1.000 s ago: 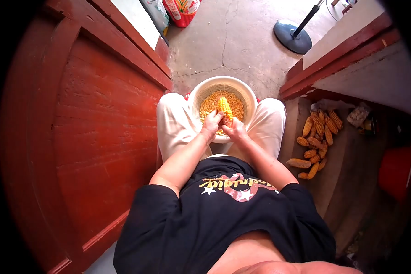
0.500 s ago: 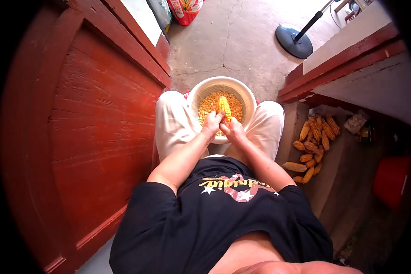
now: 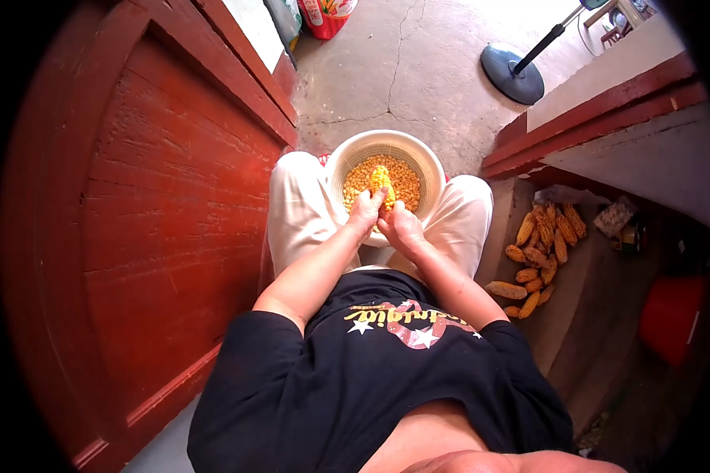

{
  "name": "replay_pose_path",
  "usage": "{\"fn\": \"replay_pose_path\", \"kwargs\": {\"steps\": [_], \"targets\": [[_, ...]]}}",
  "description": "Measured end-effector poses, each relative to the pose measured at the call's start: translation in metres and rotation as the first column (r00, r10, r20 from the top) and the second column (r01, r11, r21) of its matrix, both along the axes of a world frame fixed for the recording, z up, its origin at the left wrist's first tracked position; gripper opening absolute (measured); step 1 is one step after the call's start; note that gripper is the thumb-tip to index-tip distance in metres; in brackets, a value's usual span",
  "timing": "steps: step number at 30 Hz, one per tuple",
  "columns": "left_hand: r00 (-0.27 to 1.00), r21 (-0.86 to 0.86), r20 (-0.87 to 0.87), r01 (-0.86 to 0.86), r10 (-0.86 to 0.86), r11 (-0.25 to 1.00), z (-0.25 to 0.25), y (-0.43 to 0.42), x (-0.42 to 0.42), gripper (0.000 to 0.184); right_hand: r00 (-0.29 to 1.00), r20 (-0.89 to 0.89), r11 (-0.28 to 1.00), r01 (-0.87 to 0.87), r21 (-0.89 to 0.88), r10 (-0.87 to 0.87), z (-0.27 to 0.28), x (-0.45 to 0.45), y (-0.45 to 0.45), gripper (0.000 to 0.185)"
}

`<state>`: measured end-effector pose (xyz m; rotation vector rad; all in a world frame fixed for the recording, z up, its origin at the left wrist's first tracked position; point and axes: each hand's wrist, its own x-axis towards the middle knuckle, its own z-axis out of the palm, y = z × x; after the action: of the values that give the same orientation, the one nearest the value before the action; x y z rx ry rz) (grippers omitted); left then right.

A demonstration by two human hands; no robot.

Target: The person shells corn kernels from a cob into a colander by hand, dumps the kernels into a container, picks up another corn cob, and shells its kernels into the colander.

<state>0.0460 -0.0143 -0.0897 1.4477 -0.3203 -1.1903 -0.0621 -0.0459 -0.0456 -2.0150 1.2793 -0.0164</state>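
Note:
Between my knees stands a white basket (image 3: 432,169) with loose corn kernels (image 3: 406,183) lying inside. Above the kernels, an ear of corn (image 3: 381,178) points away from me, its near end gripped by both hands. My left hand (image 3: 366,209) is closed around its left side, thumb on the cob. From the right, my right hand (image 3: 402,225) closes on the lower end, close against the left. The undersides of the fingers are hidden.
On the right, several ears of corn (image 3: 546,229) lie in a pile beside a bag of pale pieces (image 3: 614,214). A red wooden door (image 3: 173,229) rises at the left. Ahead are a black stand base (image 3: 513,72) and a red bag (image 3: 326,22).
The ear of corn in my hands has tilted slightly to the left and drawn a little nearer. Both hands still hold it, and the view has shifted slightly.

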Motion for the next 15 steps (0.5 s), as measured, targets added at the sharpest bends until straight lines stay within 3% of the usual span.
{"fn": "replay_pose_path", "kwargs": {"steps": [3, 5, 7, 8, 10, 11, 14, 15], "targets": [[0.989, 0.018, -0.068, 0.134, -0.133, 0.991, 0.001, 0.006, 0.007, 0.028, 0.999, 0.050, 0.999, -0.011, 0.033, 0.010, -0.016, -0.006, -0.007, 0.042], [0.992, -0.014, -0.090, 0.092, -0.093, 0.996, 0.004, 0.004, 0.003, 0.024, 0.997, 0.075, 1.000, -0.024, 0.020, 0.022, -0.016, -0.008, -0.008, 0.042], [0.947, -0.083, -0.318, 0.018, -0.043, 0.996, 0.009, 0.004, 0.002, 0.025, 0.997, 0.083, 0.999, 0.010, -0.033, -0.008, -0.012, -0.008, -0.008, 0.045], [0.947, -0.085, -0.320, 0.013, -0.039, 0.996, 0.005, 0.004, 0.004, 0.025, 0.997, 0.081, 0.999, 0.006, -0.035, -0.003, -0.009, -0.008, -0.009, 0.045], [0.843, -0.121, -0.533, 0.000, -0.064, 0.993, -0.001, 0.003, 0.007, 0.027, 0.999, 0.023, 0.996, -0.030, -0.080, 0.032, -0.003, -0.008, -0.009, 0.047], [0.843, -0.121, -0.534, -0.002, -0.064, 0.993, -0.002, 0.002, 0.006, 0.027, 0.999, 0.023, 0.996, -0.031, -0.081, 0.033, 0.000, -0.007, -0.009, 0.047], [0.990, -0.059, -0.133, 0.029, -0.036, 0.998, -0.003, 0.000, -0.004, 0.028, 0.999, 0.000, 0.996, -0.049, -0.079, 0.049, 0.002, -0.002, -0.004, 0.049], [0.990, -0.059, -0.135, 0.028, -0.036, 0.998, -0.003, 0.000, -0.002, 0.028, 0.999, -0.002, 0.996, -0.050, -0.079, 0.050, 0.001, -0.002, -0.003, 0.049]]}}
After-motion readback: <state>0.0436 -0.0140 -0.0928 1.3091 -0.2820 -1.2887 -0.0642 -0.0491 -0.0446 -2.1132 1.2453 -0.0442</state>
